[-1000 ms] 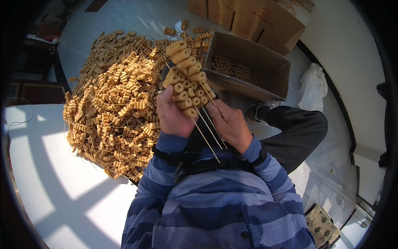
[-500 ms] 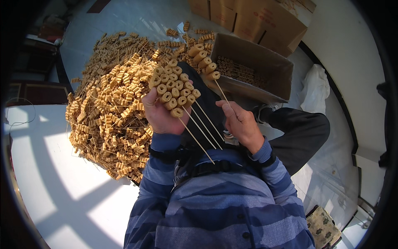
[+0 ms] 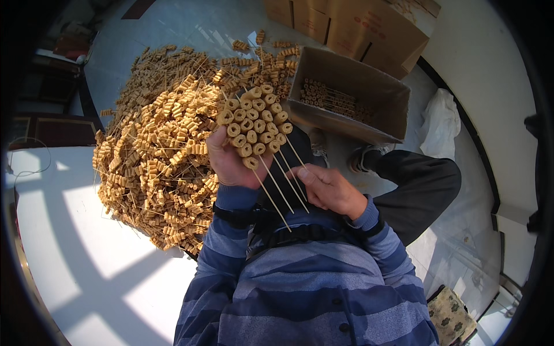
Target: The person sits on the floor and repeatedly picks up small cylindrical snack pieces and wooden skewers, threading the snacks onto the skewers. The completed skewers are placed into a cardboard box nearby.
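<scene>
A bundle of skewers [image 3: 254, 122], threaded with tan, hollow rolled pieces, is gripped in my left hand [image 3: 232, 164] above my lap. Several thin sticks stick out of it toward my waist. My right hand [image 3: 333, 190] pinches the bare end of one skewer stick [image 3: 293, 150] between thumb and fingers. That skewer's rolls lie against the right side of the bundle. My left fingers are mostly hidden behind the rolls.
A large heap of similar skewers [image 3: 161, 155] spreads to the left on a white surface. Ahead right stands an open cardboard box [image 3: 360, 131] with skewers stacked inside [image 3: 326, 97]. Closed cartons [image 3: 352, 29] are behind it. A white plastic bag [image 3: 441, 124] lies at right.
My right hand has brought its separate skewer left and nearer, against the bundle. The bundle in my left hand has shifted slightly to the right.
</scene>
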A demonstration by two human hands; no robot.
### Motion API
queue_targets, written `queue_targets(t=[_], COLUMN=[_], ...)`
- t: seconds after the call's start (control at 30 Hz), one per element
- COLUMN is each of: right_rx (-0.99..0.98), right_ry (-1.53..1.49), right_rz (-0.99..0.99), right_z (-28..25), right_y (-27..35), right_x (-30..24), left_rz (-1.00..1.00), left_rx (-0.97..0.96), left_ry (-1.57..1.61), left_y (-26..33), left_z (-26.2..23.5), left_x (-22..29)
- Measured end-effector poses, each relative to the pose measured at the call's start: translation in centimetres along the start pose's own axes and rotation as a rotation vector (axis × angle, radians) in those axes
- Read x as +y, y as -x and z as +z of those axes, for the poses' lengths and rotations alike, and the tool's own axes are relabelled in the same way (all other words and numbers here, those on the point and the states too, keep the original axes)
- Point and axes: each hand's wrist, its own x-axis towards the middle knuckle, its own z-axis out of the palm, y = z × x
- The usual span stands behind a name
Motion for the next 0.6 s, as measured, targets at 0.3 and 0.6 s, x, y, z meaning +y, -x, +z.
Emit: queue_targets(t=[0.3, 0.6], right_rx=[-0.048, 0.228], right_ry=[0.059, 0.114], right_rz=[0.089, -0.116], right_z=[0.3, -4.2], right_y=[-0.3, 0.8], right_x=[0.6, 0.9], left_rz=[-0.035, 0.046], left_rx=[-0.125, -0.163], left_ry=[-0.175, -0.433], left_y=[-0.7, -3.8], left_z=[-0.7, 1.5], left_x=[-0.5, 0.4])
